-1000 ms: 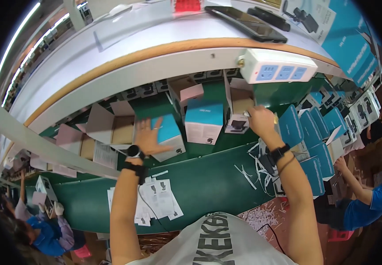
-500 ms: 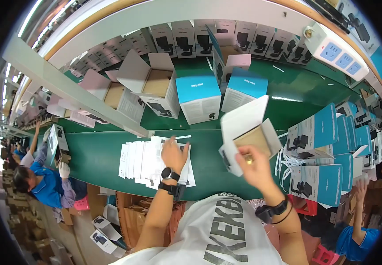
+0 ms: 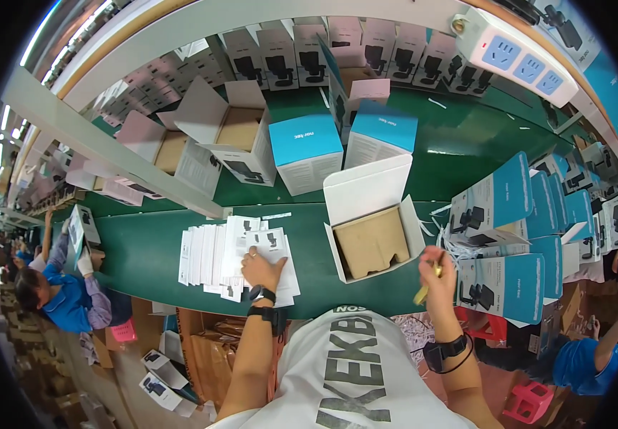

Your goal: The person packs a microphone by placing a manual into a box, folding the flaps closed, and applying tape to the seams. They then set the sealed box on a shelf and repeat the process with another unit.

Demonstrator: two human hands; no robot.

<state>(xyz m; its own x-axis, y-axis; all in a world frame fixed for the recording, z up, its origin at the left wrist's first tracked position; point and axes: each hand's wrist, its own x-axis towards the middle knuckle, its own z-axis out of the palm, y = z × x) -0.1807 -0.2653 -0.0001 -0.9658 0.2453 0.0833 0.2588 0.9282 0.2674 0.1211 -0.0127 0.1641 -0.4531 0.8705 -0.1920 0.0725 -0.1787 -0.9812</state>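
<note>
— What's the person's left hand [image 3: 261, 268] doing?

— It lies flat on the fanned-out stack of white leaflets [image 3: 232, 255], fingers spread and loose, fingertips pressing the top sheet. Not clenched on anything. There's a dark watch on that wrist.

— And the right hand [image 3: 437, 270]?

— Raised just off the edge of the green table [image 3: 145, 254], closed around a small yellowish thing [image 3: 423, 292] that sticks out below the fist. Too small for me to tell what it is.

— Where's the open box?

— The open white carton [image 3: 372, 225] sits between the two hands, a bit closer to the right one, just ahead and to its left. Its lid flap stands up at the back, and a brown cardboard insert [image 3: 372, 242] fills the inside.

— Anything else close by?

— Just to the right of the right hand stand blue and white boxes [image 3: 503, 247] in a row, and a tangle of white ties [image 3: 448, 243] lies just beyond its fingers. Farther ahead of both hands stand two shut boxes with blue tops [image 3: 345, 143]. Well off to the left of the left hand, another worker in blue [image 3: 66, 300] sits by the table.
</note>
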